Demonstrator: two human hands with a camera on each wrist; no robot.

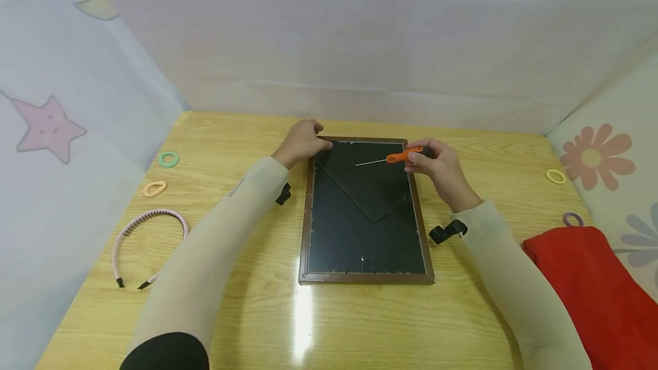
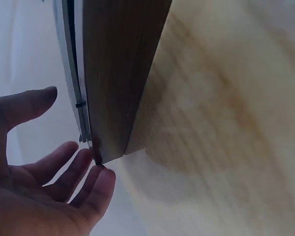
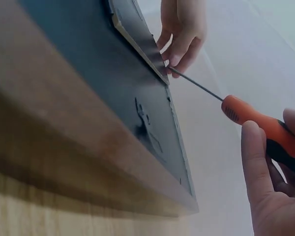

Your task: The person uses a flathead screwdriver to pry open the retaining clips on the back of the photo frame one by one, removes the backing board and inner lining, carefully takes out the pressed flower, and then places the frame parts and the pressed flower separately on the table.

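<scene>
A picture frame (image 1: 424, 238) with a brown rim lies back side up on the table, its black backing board (image 1: 339, 238) showing. A flat stand leg (image 3: 137, 46) runs slantwise across that board, and small metal hangers sit near two of its edges. At the far left corner is my left hand (image 1: 302, 144), its fingertips at the frame's edge and the thumb held apart in the left wrist view. My right hand (image 1: 443, 171) grips a screwdriver (image 1: 398, 157) by its orange and black handle, over the frame's far right part. Its thin shaft points left above the board.
On the left lie a pink headband (image 1: 154, 213), an orange hair tie (image 1: 154, 189) and a green hair tie (image 1: 168, 159). To the right are a yellow hair tie (image 1: 555, 176), a purple hair tie (image 1: 573, 219) and a red cloth (image 1: 591, 273). Fabric walls enclose the table's back and sides.
</scene>
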